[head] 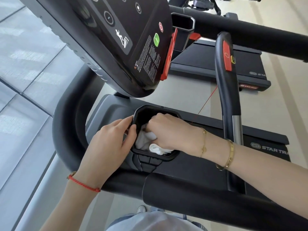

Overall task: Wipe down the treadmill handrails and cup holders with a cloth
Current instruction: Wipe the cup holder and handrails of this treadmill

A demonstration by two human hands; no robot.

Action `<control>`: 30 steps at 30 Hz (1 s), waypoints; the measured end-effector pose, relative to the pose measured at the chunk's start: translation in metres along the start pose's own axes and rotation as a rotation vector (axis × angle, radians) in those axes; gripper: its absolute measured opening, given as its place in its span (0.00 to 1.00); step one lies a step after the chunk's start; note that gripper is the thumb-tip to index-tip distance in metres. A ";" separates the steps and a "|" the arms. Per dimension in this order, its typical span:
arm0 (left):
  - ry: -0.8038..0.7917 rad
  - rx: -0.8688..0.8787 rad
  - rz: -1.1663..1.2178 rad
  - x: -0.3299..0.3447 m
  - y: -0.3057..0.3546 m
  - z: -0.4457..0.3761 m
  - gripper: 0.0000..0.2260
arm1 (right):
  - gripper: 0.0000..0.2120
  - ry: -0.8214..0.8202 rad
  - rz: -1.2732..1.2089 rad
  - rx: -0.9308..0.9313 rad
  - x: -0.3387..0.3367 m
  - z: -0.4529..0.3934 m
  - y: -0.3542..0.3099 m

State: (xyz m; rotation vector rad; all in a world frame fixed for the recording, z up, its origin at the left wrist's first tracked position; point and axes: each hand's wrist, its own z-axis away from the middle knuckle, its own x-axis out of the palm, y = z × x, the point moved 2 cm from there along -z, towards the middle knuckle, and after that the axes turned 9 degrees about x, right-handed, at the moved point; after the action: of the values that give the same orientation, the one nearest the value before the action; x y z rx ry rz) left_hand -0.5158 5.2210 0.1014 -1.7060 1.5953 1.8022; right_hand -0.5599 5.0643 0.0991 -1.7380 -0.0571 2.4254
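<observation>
A black cup holder (173, 156) sits low in the middle of the treadmill's frame, below the tilted console. Inside it lies a bunched white cloth (155, 148). My right hand (168, 129) reaches into the holder from the right, fingers closed on the cloth. My left hand (110, 140) grips the holder's left rim, thumb and fingers curled over the edge. A curved black handrail (66, 124) loops round the left side, and a padded black handrail (191, 194) runs across the bottom. The holder's floor is hidden by the cloth and my right hand.
The black console (126, 39) with a green button and red stop bar overhangs the holder. An upright grip bar (228, 90) with a red button stands to the right. A second treadmill (216, 64) is behind. Grey floor tiles lie to the left.
</observation>
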 end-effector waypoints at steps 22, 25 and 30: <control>0.002 0.021 -0.058 0.001 0.001 0.001 0.14 | 0.04 0.023 -0.091 -0.002 0.004 -0.002 -0.002; 0.007 0.025 -0.048 0.001 0.000 0.000 0.13 | 0.04 -0.045 -0.031 0.007 0.003 -0.002 0.001; 0.022 0.030 -0.052 0.001 0.001 -0.001 0.13 | 0.09 -0.179 0.037 0.002 -0.004 0.005 0.005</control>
State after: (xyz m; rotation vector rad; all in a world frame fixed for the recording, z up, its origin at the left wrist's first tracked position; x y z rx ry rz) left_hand -0.5161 5.2198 0.1013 -1.7433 1.5628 1.7325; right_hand -0.5643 5.0593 0.1036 -1.5300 -0.0430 2.6003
